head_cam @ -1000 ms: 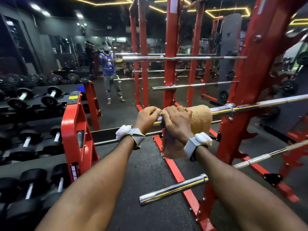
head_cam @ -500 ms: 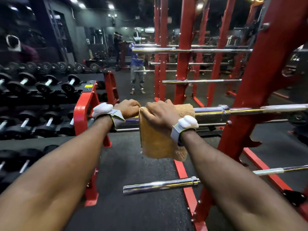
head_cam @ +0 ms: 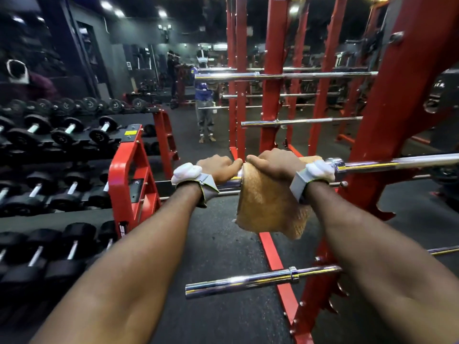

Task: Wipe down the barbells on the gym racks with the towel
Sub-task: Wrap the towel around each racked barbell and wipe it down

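A chrome barbell [head_cam: 397, 162] lies across the red rack [head_cam: 387, 125] at chest height, its sleeve end pointing left. A tan towel [head_cam: 265, 207] is draped over that sleeve and hangs below it. My right hand [head_cam: 273, 163] grips the towel around the bar from above. My left hand [head_cam: 219, 168] grips the bare sleeve end just left of the towel, its index finger touching the towel's edge. A second barbell [head_cam: 248, 281] sits lower on the same rack, and more bars [head_cam: 285, 76] rest higher up.
A red dumbbell rack [head_cam: 129, 175] full of black dumbbells stands close on the left. Black rubber floor runs between the two racks. A mirror ahead shows a person [head_cam: 205, 95] standing. Red floor rails [head_cam: 275, 259] lie beneath the barbell rack.
The view has shifted closer and left. My hands and the towel stayed on the sleeve, the towel now nearer its end with my left hand right beside it.
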A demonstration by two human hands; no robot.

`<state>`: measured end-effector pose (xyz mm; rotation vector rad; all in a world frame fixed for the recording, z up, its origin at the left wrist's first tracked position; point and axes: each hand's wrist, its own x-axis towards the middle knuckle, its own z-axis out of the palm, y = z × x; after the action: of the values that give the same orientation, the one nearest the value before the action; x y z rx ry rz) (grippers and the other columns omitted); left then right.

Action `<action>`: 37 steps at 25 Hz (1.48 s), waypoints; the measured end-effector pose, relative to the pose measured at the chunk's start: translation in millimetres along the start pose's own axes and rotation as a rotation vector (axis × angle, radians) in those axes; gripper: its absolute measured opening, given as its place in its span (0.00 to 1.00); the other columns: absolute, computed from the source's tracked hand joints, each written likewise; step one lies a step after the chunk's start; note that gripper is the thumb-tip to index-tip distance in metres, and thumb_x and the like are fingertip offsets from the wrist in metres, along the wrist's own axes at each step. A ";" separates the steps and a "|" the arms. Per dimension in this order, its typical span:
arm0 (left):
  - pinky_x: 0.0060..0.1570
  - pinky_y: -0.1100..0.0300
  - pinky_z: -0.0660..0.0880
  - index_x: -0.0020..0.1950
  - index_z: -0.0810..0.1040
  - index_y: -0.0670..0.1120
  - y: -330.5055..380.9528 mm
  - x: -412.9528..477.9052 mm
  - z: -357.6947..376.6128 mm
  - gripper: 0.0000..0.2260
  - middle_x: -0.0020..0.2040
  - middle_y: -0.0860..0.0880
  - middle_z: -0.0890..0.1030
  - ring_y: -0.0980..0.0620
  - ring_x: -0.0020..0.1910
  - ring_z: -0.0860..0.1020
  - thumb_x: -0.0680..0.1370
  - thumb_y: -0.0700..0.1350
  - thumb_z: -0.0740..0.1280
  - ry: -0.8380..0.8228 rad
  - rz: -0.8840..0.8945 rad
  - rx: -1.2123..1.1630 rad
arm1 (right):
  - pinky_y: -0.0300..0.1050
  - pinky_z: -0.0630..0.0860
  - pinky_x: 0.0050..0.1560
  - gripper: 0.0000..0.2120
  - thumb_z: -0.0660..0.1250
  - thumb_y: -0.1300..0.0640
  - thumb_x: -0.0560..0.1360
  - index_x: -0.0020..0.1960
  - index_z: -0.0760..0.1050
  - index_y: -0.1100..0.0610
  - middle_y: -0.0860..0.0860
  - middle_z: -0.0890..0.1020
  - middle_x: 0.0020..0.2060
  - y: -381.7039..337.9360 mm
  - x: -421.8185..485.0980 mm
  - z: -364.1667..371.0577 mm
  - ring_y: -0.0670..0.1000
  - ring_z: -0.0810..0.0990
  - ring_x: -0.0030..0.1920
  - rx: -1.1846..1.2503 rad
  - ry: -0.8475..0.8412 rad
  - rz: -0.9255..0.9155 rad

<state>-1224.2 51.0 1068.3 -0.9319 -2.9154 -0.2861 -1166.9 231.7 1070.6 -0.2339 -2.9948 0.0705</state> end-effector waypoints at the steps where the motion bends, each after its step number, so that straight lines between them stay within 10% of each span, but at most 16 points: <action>1: 0.51 0.52 0.70 0.55 0.81 0.46 0.8 -1.3 1.5 0.28 0.58 0.42 0.81 0.40 0.59 0.78 0.81 0.62 0.47 0.044 0.012 0.027 | 0.52 0.70 0.57 0.30 0.45 0.35 0.80 0.59 0.79 0.52 0.56 0.81 0.61 -6.7 7.1 -6.1 0.59 0.78 0.61 0.034 -0.110 0.059; 5: 0.48 0.53 0.66 0.55 0.81 0.46 0.8 -1.7 4.5 0.25 0.58 0.42 0.81 0.40 0.58 0.78 0.82 0.57 0.48 0.143 0.000 0.027 | 0.51 0.67 0.61 0.25 0.46 0.44 0.84 0.66 0.75 0.55 0.57 0.77 0.66 -38.8 2.0 -15.5 0.58 0.74 0.67 0.085 -0.147 0.103; 9: 0.51 0.51 0.66 0.58 0.79 0.46 4.5 5.0 4.6 0.27 0.61 0.41 0.79 0.40 0.61 0.76 0.82 0.59 0.45 0.084 -0.004 -0.009 | 0.53 0.66 0.52 0.23 0.49 0.45 0.83 0.46 0.80 0.52 0.51 0.85 0.46 -45.1 -38.1 25.3 0.56 0.81 0.49 -0.132 0.464 0.037; 12: 0.55 0.51 0.68 0.61 0.79 0.45 4.0 6.5 4.5 0.32 0.62 0.40 0.79 0.40 0.62 0.76 0.81 0.63 0.43 0.009 0.032 0.020 | 0.54 0.67 0.52 0.18 0.52 0.43 0.82 0.52 0.78 0.51 0.48 0.82 0.46 -21.8 -51.7 53.5 0.54 0.78 0.48 -0.198 0.649 -0.100; 18: 0.46 0.53 0.67 0.51 0.82 0.47 -1.1 1.5 10.6 0.33 0.53 0.42 0.82 0.40 0.55 0.79 0.80 0.65 0.43 0.129 0.086 0.138 | 0.51 0.69 0.45 0.27 0.46 0.37 0.80 0.44 0.76 0.52 0.52 0.83 0.43 21.9 -32.5 14.4 0.58 0.81 0.46 -0.147 0.372 -0.080; 22: 0.45 0.53 0.68 0.45 0.80 0.47 1.8 0.8 9.5 0.31 0.50 0.42 0.82 0.40 0.51 0.79 0.80 0.64 0.44 0.130 0.102 0.136 | 0.51 0.67 0.52 0.26 0.48 0.39 0.81 0.58 0.80 0.50 0.57 0.82 0.58 11.3 -11.2 -14.7 0.59 0.78 0.60 0.071 -0.010 0.206; 29: 0.44 0.53 0.67 0.40 0.77 0.48 1.2 -1.2 9.4 0.28 0.52 0.41 0.82 0.39 0.53 0.79 0.81 0.62 0.44 0.131 0.116 0.122 | 0.56 0.66 0.54 0.15 0.55 0.46 0.79 0.51 0.77 0.52 0.50 0.81 0.47 -30.4 -56.4 61.2 0.57 0.77 0.50 -0.108 0.703 0.070; 33: 0.44 0.54 0.66 0.50 0.82 0.48 -1.2 -2.0 11.6 0.31 0.51 0.42 0.82 0.40 0.53 0.79 0.81 0.63 0.43 0.159 0.114 0.159 | 0.55 0.70 0.50 0.19 0.53 0.42 0.80 0.53 0.77 0.53 0.53 0.82 0.46 23.8 -55.1 39.6 0.59 0.78 0.48 -0.183 0.638 -0.159; 37: 0.44 0.53 0.66 0.53 0.82 0.48 -0.7 1.0 12.2 0.31 0.51 0.42 0.82 0.40 0.52 0.78 0.81 0.62 0.44 0.144 0.092 0.157 | 0.49 0.68 0.47 0.25 0.49 0.40 0.82 0.54 0.80 0.52 0.56 0.83 0.53 20.0 -26.9 -2.9 0.60 0.80 0.55 -0.030 0.162 0.147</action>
<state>-1225.5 53.5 1056.4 -0.9742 -2.7096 -0.1109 -1137.2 247.3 1068.7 -0.4409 -2.8157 0.0205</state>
